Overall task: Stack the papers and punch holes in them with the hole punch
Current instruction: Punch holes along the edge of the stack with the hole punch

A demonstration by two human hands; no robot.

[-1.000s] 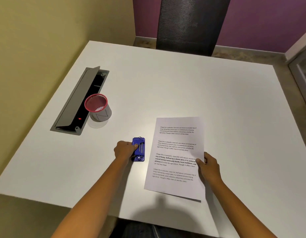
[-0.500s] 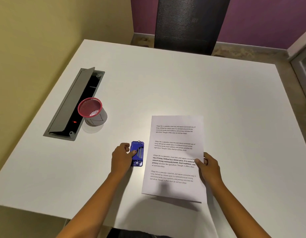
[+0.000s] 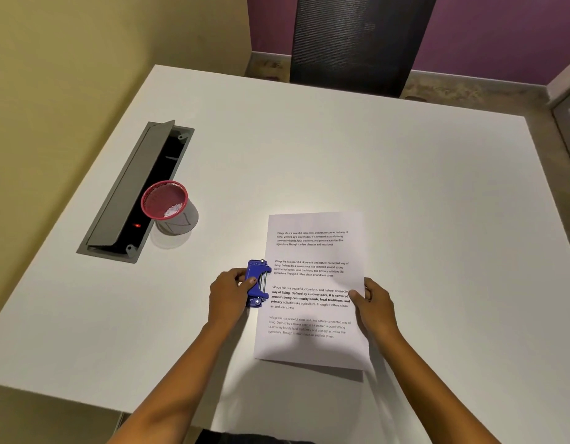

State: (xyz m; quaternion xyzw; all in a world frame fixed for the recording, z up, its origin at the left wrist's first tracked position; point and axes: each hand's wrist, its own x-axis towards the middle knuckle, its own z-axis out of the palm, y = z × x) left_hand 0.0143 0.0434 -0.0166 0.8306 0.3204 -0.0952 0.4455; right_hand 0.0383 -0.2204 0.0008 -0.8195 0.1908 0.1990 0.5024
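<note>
On the white table (image 3: 405, 161), papers (image 3: 312, 251) lie flat near the front edge; hole punch (image 3: 257, 283), apart from them before, now meets their left edge. The left hand (image 3: 229, 299) curls round the punch; right hand (image 3: 373, 302) pinches the papers' right edge.

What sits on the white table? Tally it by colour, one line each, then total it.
Blue: 1, the hole punch
White: 1, the paper stack; its sheets cannot be counted
Red: 1, the mesh cup
Grey: 1, the cable hatch set into the tabletop
Total: 4
</note>
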